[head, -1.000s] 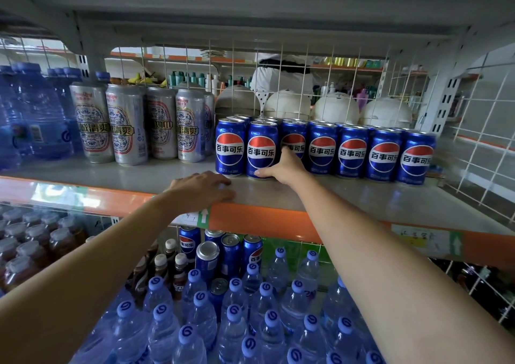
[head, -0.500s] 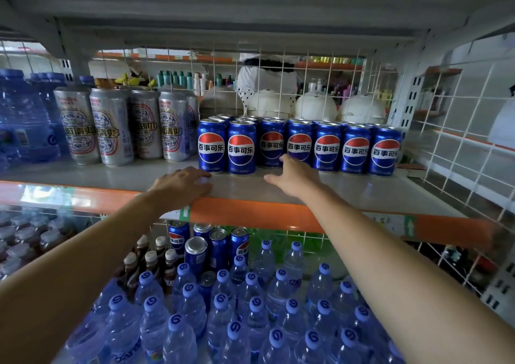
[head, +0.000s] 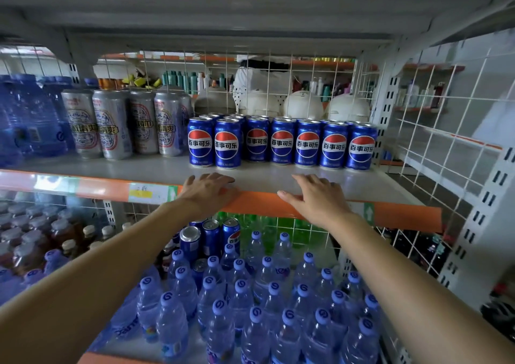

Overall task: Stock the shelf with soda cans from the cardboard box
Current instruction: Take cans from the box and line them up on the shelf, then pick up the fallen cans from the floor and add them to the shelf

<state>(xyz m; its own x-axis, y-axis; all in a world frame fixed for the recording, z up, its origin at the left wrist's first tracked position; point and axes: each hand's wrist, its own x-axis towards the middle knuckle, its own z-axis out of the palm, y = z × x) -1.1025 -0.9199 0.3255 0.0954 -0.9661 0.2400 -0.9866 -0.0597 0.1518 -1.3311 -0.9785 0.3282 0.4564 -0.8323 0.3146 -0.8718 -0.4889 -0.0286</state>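
Blue soda cans (head: 281, 143) stand upright in a tight row, several deep, on the right half of the shelf (head: 156, 168), set back from its front edge. Each shows a red-white-blue globe with 百事可乐 in white. Left hand (head: 207, 193) and right hand (head: 317, 199) lie flat on the orange front edge, fingers relaxed, holding nothing. Tall silver cans (head: 111, 125) stand just left of the row.

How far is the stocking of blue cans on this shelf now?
Done: a row of seven blue Pepsi cans stands upright on the shelf, more behind it. In hand: nothing; the left hand and right hand rest open on the shelf edge. Left: unclear, since the cardboard box is not in view.
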